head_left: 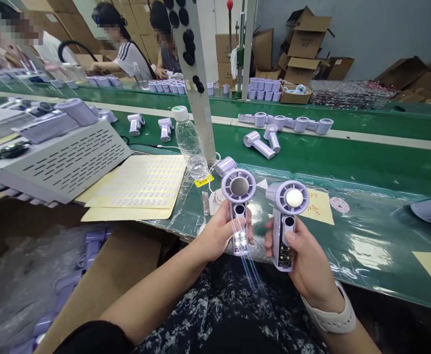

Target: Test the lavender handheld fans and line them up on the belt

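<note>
Your left grip (221, 231) is wrapped around the handle of one lavender fan (239, 209), thumb laid across its front, and your right grip (307, 255) is clamped on a second fan (289, 221), thumb just under the black spot. So here we are: one fan per hand, both held at the near edge of the tabletop (381, 221), round heads up, handle ends pointing down toward your lap, faces turned your way. The long axes run nearly parallel, a clear gap between them; the one on your right sits a little lower in view, its barrel showing on the inner side. And that's the relation to watch, two matching handles side by side, neither touching the other. On the right one you can see a circuit board in the handle; on the left one a bright patch, and you can't tell whether that's glare or light. Moving outward, the sheet of stickers (141, 214) lies off to the left, nearer your left hand, with a clear bottle (191, 147) between it and the fans. Over on the right, a yellow note (324, 209) and a pink disc (339, 204) lie closer to your right hand. Straight ahead, a loose fan (260, 145) lies aslant on the green surface, a row of fans (302, 124) behind it.
</note>
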Available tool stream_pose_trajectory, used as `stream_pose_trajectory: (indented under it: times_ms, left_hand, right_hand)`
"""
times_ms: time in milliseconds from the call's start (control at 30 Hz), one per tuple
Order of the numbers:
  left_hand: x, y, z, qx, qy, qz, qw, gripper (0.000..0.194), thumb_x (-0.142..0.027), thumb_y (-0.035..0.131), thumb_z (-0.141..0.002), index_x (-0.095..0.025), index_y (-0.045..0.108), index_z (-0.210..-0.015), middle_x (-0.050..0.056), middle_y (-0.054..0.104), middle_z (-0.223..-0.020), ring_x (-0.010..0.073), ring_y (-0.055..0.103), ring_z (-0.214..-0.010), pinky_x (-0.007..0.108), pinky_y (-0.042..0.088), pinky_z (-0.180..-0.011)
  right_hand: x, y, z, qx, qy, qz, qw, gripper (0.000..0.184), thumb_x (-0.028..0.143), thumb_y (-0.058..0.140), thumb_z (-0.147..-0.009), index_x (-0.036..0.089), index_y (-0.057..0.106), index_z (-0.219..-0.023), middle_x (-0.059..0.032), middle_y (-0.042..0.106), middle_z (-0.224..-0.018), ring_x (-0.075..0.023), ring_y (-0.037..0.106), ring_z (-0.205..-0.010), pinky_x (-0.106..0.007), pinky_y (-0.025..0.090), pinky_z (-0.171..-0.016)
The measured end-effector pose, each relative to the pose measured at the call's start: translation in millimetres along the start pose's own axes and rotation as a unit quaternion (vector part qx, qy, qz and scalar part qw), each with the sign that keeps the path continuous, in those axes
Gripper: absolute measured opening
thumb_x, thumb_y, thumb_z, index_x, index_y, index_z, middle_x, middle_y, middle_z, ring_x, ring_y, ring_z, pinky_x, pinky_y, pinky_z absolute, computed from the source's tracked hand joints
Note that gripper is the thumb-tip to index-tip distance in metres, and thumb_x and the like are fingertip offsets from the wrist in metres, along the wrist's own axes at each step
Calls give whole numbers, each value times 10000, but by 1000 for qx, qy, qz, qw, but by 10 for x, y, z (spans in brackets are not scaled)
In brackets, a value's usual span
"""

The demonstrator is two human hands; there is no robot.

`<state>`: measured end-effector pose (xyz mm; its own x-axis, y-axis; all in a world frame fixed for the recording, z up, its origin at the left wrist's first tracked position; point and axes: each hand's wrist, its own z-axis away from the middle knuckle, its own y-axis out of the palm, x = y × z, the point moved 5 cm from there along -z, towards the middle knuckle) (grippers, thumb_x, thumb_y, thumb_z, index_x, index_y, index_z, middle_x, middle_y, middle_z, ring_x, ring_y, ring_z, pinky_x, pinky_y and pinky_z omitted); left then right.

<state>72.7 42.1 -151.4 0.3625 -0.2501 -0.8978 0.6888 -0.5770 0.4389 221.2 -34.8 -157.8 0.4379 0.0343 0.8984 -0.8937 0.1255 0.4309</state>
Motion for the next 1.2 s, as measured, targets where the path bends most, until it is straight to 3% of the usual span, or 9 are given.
stream_pose_trajectory:
  times_ms: [233, 433, 533, 600, 667, 767, 967, 1100, 1200]
  left_hand:
    - [-9, 7, 12, 9, 8, -2, 1000, 387, -424, 747, -855, -200, 507, -1060, -11, 591, -902, 144, 646, -673, 323, 547, -665]
    - [9, -14, 7, -21, -16, -16, 1000, 466, -454, 778, -838, -194, 504, -1112, 73, 668, -1078, 227, 730, -845, 405, 585, -797]
    - [16, 0, -2, -24, -21, -20, 999, 605, -517, 837, -769, -216, 463, -1138, 70, 709, -1040, 223, 744, -775, 377, 596, -724]
    - [25, 14, 0, -34, -26, -16, 999, 654, -627, 793, -768, -237, 435, -1154, 40, 733, -923, 212, 732, -664, 335, 579, -612]
    - [34, 37, 13, -50, -39, -11, 998, 596, -712, 655, -842, -248, 435, -1146, 23, 740, -845, 200, 710, -581, 301, 543, -520]
    - [21, 108, 55, -52, -56, 0, 997, 483, -696, 541, -922, -259, 440, -1100, 19, 756, -855, 190, 695, -539, 299, 537, -487]
    - [-138, 243, 207, -20, -25, 17, 999, 447, -628, 607, -921, -282, 432, -1142, -1, 750, -872, 205, 731, -626, 346, 600, -600]
    - [-210, 236, 215, -27, -19, 43, 999, 486, -562, 694, -894, -274, 477, -1220, 48, 753, -969, 244, 760, -807, 358, 601, -697]
    - [-152, 220, 143, 5, -56, 75, 996, 552, -499, 851, -766, -189, 596, -1145, 65, 715, -929, 212, 724, -787, 322, 577, -728]
  right_hand:
    - [15, -57, -5, -3, -5, 34, 999, 276, 416, 681, -941, 236, 663, -1149, -55, 676, -913, -194, 601, -699, -326, 533, -602]
    - [4, -68, -5, -12, -1, 4, 1000, 252, 393, 677, -946, 212, 658, -1120, -45, 680, -857, -168, 605, -663, -294, 537, -595]
    - [-9, -57, -11, -6, 12, -54, 998, 264, 465, 659, -953, 215, 685, -1033, -44, 694, -882, -148, 615, -597, -274, 527, -533]
    - [-24, -49, -18, 3, 26, -96, 995, 396, 586, 604, -958, 207, 717, -965, -49, 703, -861, -148, 616, -564, -273, 528, -497]
    - [-40, -70, -19, -21, 36, -111, 993, 500, 664, 579, -946, 199, 763, -953, -74, 743, -881, -181, 676, -650, -303, 597, -590]
    - [-41, -81, 13, -75, 48, -102, 991, 489, 662, 657, -903, 210, 810, -1010, -107, 804, -989, -251, 752, -845, -378, 648, -776]
    - [146, 135, 139, 13, 23, -86, 996, 423, 647, 713, -861, 239, 821, -888, -135, 820, -996, -325, 780, -763, -488, 666, -708]
    - [233, 69, 147, -35, -17, -66, 997, 272, 543, 775, -857, 274, 805, -889, -100, 818, -1021, -318, 778, -831, -474, 663, -758]
    - [209, 46, 100, -53, -9, -92, 994, 229, 467, 680, -935, 269, 794, -935, -79, 790, -987, -277, 747, -881, -451, 646, -828]
